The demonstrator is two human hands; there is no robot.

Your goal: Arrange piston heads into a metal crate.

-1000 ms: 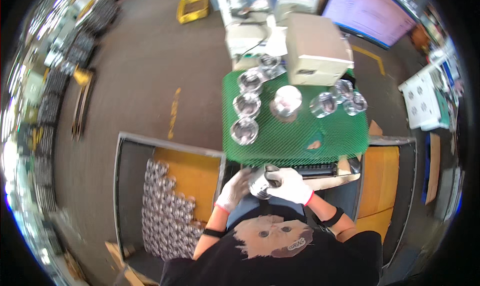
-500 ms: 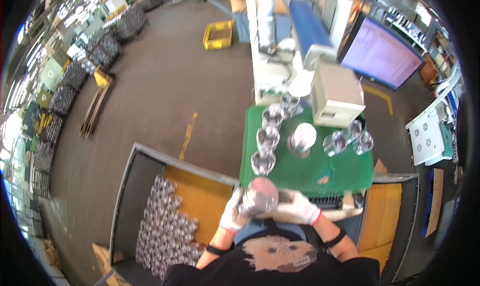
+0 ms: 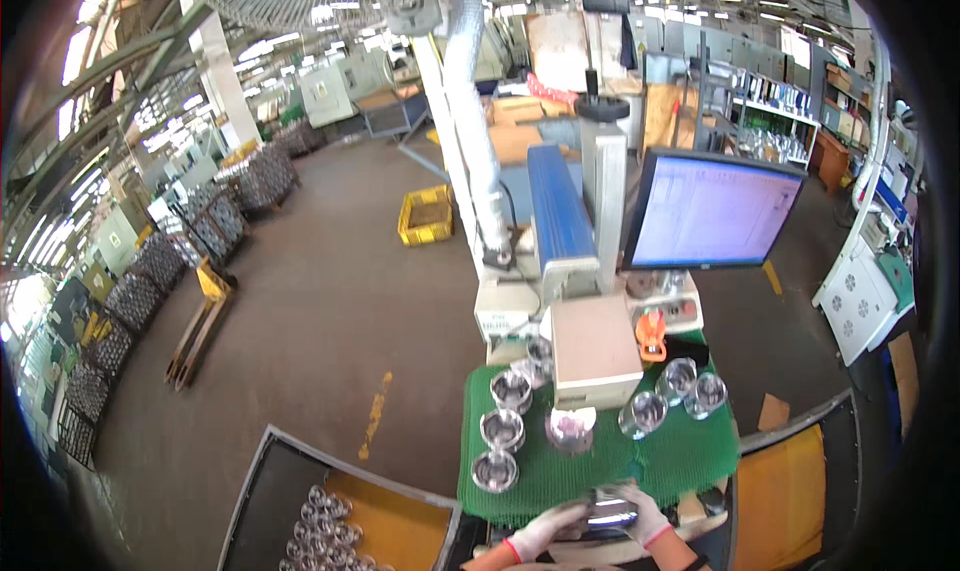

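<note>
Item: metal piston (image 3: 612,512), held in both gloved hands at the near edge of the counter (image 3: 690,461)

Left hand (image 3: 545,529) and right hand (image 3: 640,514) are closed around the piston from either side, just over the green mat's front edge. It seems to lie on its side, long axis roughly left to right; which end faces where I cannot tell. Judged step: carrying one piece in hand. Setting it down would call for a free spot beside the upright pistons (image 3: 497,468) near the marking machine (image 3: 590,346).
</note>
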